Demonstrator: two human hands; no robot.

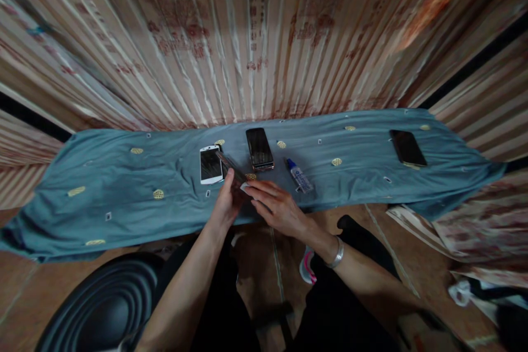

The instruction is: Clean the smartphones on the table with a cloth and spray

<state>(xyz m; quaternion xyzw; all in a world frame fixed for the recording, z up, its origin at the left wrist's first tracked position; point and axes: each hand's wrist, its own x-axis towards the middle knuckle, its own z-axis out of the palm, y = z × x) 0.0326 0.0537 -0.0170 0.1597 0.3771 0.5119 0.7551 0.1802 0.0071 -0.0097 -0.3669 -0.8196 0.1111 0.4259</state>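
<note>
The left hand (226,203) grips a dark phone (230,168) by its near end, tilting it up off the blue cloth (124,187) so that its face is turned toward the person, which suits close work on the screen. The right hand (277,206) lies flat and loosely open just beside it, fingertips (247,187) touching the phone's lower edge, seemingly steadying or wiping it; whether something small is pinched under them cannot be told. The held phone serves as the landmark: just to its left lies a white phone (210,165) face up, just behind and right of it a black phone (259,148), and further right a small bottle (300,175) on its side, all within easy reach. Well to the right, apart from the group, rests another black phone (407,147). The cloth covers the bench, likely to cushion the glass.
</note>
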